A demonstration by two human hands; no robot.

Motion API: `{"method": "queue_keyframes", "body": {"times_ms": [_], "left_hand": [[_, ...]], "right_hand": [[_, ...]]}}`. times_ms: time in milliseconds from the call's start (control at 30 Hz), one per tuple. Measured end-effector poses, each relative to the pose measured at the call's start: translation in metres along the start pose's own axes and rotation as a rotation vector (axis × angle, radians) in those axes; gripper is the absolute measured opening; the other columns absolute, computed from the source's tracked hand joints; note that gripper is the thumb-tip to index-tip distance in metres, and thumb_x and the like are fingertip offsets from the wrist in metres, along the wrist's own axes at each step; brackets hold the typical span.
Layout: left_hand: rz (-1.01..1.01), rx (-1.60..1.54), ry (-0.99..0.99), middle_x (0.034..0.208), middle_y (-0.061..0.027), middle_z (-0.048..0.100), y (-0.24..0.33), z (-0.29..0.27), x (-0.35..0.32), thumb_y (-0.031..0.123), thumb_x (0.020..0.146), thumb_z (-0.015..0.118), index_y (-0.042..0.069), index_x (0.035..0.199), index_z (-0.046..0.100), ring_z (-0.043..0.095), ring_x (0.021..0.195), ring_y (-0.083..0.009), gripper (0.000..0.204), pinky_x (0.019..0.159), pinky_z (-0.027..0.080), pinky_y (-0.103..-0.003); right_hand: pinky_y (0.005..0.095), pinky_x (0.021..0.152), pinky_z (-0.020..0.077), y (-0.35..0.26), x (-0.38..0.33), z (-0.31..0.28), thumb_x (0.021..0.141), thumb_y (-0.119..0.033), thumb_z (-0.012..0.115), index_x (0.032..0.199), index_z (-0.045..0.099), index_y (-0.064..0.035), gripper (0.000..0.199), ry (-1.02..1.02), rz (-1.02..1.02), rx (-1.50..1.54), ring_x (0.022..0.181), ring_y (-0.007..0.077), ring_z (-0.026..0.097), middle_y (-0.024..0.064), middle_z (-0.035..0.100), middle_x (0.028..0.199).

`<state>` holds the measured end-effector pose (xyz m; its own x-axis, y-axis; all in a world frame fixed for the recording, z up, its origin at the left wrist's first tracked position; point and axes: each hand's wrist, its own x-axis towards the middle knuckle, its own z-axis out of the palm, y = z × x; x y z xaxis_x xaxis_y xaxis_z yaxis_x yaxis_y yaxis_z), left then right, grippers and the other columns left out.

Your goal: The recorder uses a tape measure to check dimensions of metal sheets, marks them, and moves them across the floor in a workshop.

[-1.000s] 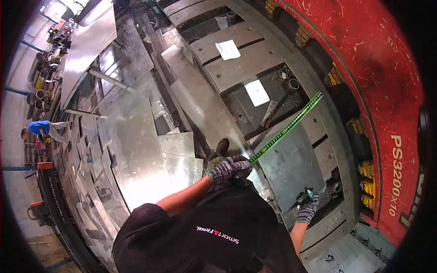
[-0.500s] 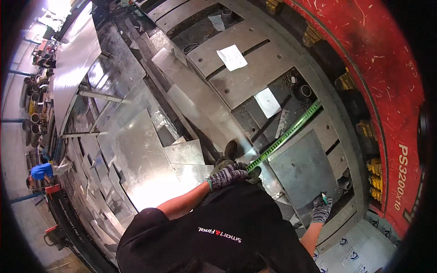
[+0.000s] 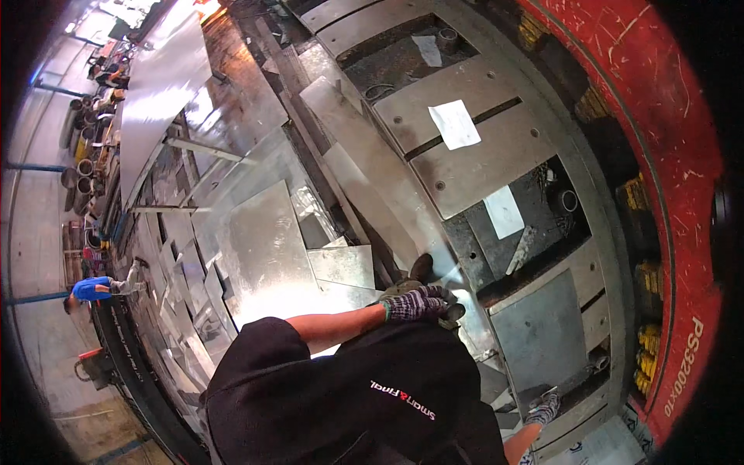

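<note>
My left hand (image 3: 418,304), in a grey-and-dark knit glove, is closed in front of my body, above my shoes. What its fingers hold is hidden. My right hand (image 3: 544,408), gloved alike, rests at the near edge of a flat grey metal sheet (image 3: 541,329). Its fingers are closed round a slim marker, of which only a pale end shows. The sheet lies on the slotted machine bed (image 3: 465,174) to my right.
White papers (image 3: 455,125) lie on the bed, beside recesses holding short pipe rings (image 3: 568,201). A red machine frame (image 3: 666,155) curves along the right. Metal sheets and offcuts (image 3: 263,240) are piled to the left. Farther off, a person in blue (image 3: 93,289) bends over.
The green tape that stretched from my left hand across the bed is out of sight. My right hand has shifted nearer on the sheet's edge. The whole view has turned slightly.
</note>
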<state>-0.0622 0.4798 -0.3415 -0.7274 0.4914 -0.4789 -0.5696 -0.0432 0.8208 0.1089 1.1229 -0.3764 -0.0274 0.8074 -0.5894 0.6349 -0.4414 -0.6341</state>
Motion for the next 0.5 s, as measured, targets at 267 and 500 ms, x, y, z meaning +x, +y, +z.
{"method": "queue_keyframes", "body": {"times_ms": [267,500], "left_hand": [[-0.141,-0.248,0.043,0.102,-0.0001,0.069,-0.011,0.000,0.033,0.018,0.097,0.069,0.005,0.120,0.064,0.063,0.095,-0.0110,0.027,0.087,0.052,-0.029],[0.626,0.725,-0.032,0.113,-0.0104,0.070,-0.027,0.040,0.105,0.033,0.088,0.075,0.008,0.128,0.065,0.065,0.105,-0.0271,0.048,0.091,0.053,-0.039]], "right_hand": [[0.0377,0.058,0.0444,-0.006,0.015,0.009,0.093,-0.043,0.067,0.118,0.069,-0.0206,0.034,-0.154,-0.044,-0.413,0.073,0.0203,0.058,0.0023,0.063,0.083],[0.0484,0.098,0.0460,-0.012,0.022,0.015,0.093,-0.046,0.066,0.147,0.053,-0.0154,0.064,-0.244,0.021,-0.398,0.128,0.0282,0.052,0.0086,0.054,0.146]]}}
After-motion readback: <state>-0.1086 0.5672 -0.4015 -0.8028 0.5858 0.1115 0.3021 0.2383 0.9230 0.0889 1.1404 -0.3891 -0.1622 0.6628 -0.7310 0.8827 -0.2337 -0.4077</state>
